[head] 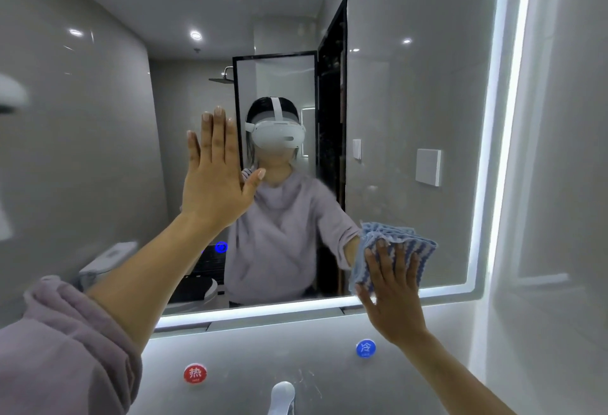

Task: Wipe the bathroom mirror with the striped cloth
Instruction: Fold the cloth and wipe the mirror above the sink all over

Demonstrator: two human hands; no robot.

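Observation:
The bathroom mirror [411, 102] fills most of the view, with a lit white band along its right and bottom edges. My right hand [393, 296] presses the blue-and-white striped cloth [413, 243] flat against the glass near the lower right corner, fingers spread over the cloth. My left hand [215, 171] rests flat on the glass left of centre, fingers together and pointing up, holding nothing. Faint smears show on the glass near the top and right.
Below the mirror a grey wall panel carries a red hot-water sticker [195, 373] and a blue cold-water sticker [366, 348]. A chrome tap [281, 396] rises at the bottom centre. A white tiled wall [559, 184] stands close on the right.

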